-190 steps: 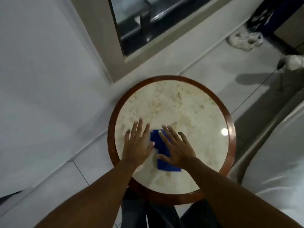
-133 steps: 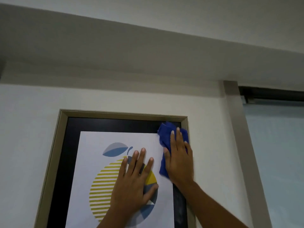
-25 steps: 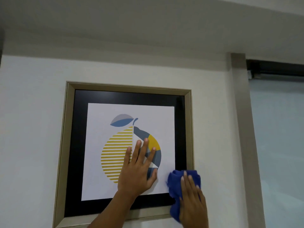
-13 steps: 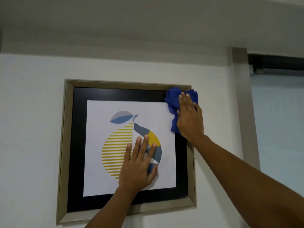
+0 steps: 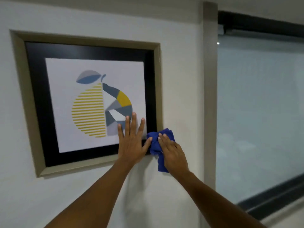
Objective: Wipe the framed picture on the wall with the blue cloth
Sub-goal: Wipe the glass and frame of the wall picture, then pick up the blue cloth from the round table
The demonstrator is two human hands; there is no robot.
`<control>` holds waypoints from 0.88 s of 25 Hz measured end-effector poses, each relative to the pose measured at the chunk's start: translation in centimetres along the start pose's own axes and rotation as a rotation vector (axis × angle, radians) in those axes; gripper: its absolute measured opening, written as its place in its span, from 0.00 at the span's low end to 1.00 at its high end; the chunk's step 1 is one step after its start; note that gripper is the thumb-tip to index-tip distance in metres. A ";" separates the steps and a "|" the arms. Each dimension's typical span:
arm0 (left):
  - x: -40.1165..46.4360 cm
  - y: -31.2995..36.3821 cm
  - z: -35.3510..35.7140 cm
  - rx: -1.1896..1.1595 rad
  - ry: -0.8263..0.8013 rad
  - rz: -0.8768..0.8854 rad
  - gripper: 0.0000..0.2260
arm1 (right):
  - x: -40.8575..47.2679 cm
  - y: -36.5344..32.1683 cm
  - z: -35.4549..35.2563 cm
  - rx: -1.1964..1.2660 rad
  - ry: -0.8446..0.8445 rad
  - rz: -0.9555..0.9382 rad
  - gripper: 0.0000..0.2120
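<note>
Blue cloth (image 5: 157, 145): bunched under the right hand (image 5: 174, 153), fingers pressing it flat at the lower right corner of the framed picture (image 5: 92, 102).
Left hand (image 5: 132, 140): open, fingers spread, palm bracing the glass.
Progress: wiping under way; judged unfinished, the left side looks unreached.
Surroundings: white wall (image 5: 181, 71), window (image 5: 259, 112) at right.
Obstruction: the bracing hand covers part of the glass.

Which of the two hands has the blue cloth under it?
The right hand presses the blue cloth at the frame's lower right corner. The left hand lies flat and bare on the picture.
</note>
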State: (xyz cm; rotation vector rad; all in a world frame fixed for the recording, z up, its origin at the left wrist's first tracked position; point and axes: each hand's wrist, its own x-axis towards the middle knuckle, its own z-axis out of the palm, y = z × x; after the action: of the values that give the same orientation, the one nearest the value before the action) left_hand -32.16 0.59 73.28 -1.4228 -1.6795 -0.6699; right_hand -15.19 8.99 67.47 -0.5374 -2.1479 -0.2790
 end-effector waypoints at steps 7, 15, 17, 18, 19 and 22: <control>-11.3 13.0 9.1 -0.257 -0.328 0.192 0.32 | -18.8 6.6 -0.5 0.006 -0.163 0.286 0.30; -42.6 32.0 23.1 -0.647 -1.075 0.320 0.32 | -55.9 11.8 3.9 0.006 -0.725 0.651 0.32; -51.9 36.1 27.2 -0.678 -1.188 0.341 0.31 | -65.6 12.6 7.0 -0.022 -0.867 0.678 0.31; -56.6 37.9 28.7 -0.684 -1.241 0.358 0.31 | -70.4 12.7 8.7 -0.044 -0.972 0.690 0.30; -60.2 39.3 29.7 -0.690 -1.275 0.373 0.31 | -74.0 12.3 10.0 -0.043 -1.081 0.706 0.29; -68.8 41.6 31.6 -0.676 -1.292 0.393 0.33 | -82.2 9.4 13.5 -0.087 -1.095 0.867 0.32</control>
State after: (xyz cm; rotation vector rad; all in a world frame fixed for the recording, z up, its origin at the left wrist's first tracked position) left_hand 2.52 -1.31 -5.84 -2.9789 -1.9914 0.0212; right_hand 22.43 -0.19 -6.93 -1.9142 -2.5941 0.5370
